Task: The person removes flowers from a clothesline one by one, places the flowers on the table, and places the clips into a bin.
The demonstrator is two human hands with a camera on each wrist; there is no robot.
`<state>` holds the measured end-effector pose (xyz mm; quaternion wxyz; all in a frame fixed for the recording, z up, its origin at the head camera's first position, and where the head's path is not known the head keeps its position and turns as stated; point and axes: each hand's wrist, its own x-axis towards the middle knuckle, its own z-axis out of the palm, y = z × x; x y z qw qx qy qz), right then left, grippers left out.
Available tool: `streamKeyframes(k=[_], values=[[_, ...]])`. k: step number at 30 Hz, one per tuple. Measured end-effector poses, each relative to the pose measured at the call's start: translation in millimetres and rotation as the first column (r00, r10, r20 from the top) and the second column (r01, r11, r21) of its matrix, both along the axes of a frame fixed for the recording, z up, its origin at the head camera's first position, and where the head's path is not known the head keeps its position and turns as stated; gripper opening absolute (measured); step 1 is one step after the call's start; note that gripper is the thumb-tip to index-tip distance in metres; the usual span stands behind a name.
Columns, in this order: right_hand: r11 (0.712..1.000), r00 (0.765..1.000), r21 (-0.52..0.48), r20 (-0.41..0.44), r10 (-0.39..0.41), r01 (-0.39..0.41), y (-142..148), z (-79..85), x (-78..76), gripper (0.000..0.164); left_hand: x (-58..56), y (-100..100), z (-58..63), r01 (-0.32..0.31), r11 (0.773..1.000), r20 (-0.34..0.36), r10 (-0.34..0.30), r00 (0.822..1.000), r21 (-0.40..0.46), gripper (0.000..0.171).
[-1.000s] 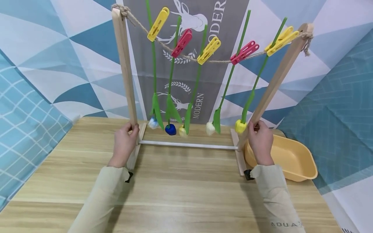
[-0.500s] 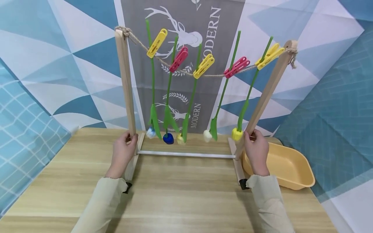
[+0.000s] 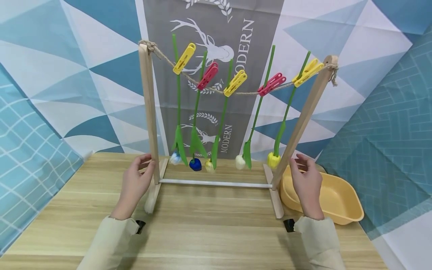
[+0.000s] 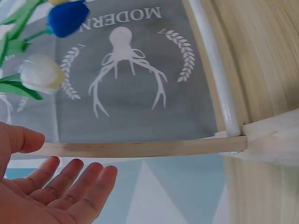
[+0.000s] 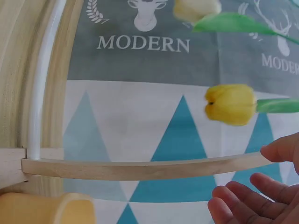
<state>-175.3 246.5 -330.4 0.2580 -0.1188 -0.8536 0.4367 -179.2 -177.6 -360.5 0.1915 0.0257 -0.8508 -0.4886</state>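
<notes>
A wooden stand on the table has a left post [image 3: 148, 112], a right post [image 3: 302, 123] and a white crossbar [image 3: 216, 183] low between them. Twine [image 3: 249, 93] sags between the post tops. Yellow and red clothespins [image 3: 208, 76] on it hold several artificial tulips upside down, among them a blue tulip [image 3: 195, 164] and a yellow tulip [image 3: 273, 160]. My left hand [image 3: 137, 183] is beside the left post with its fingers parted and nothing in them. To the right of the other post, my right hand [image 3: 307, 183] has its fingers loosely spread, holding nothing.
An orange plastic basin [image 3: 341, 198] stands on the wooden table [image 3: 209, 232] at the right, partly behind my right hand. Behind the stand hangs a patterned cloth [image 3: 111, 75] in grey, white and blue.
Both hands have let go of the posts and moved slightly outward. The stand appears lower in the head view than a second ago, as does the backdrop.
</notes>
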Motion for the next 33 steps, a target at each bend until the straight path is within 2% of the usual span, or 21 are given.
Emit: streamKeyframes(k=[5,13,18,25,33], values=[[0.999,0.999,0.050,-0.040,0.019,-0.017,-3.5,2.1,8.8,0.037,10.1,1.0,7.4,-0.013,0.999,-0.008,0.013,1.000,-0.031,0.038],[0.990,0.991,0.095,-0.065,0.115,-0.109,-22.4,7.8,23.2,0.030,18.5,7.3,14.1,-0.002,0.998,-0.064,-0.001,0.998,-0.061,0.031],[0.981,0.984,0.107,-0.068,0.167,-0.159,-33.2,7.8,29.9,0.029,24.4,12.4,17.6,0.011,0.996,-0.072,-0.017,0.997,-0.087,0.029],[0.974,0.975,0.101,-0.067,0.212,-0.204,-45.9,9.6,33.5,0.026,30.2,16.4,23.8,0.013,0.995,-0.085,-0.021,0.996,-0.095,0.030],[0.961,0.962,0.090,-0.066,0.267,-0.260,-56.6,13.5,30.9,0.027,31.2,20.2,29.6,0.028,0.996,-0.094,-0.036,0.995,-0.089,0.029]])
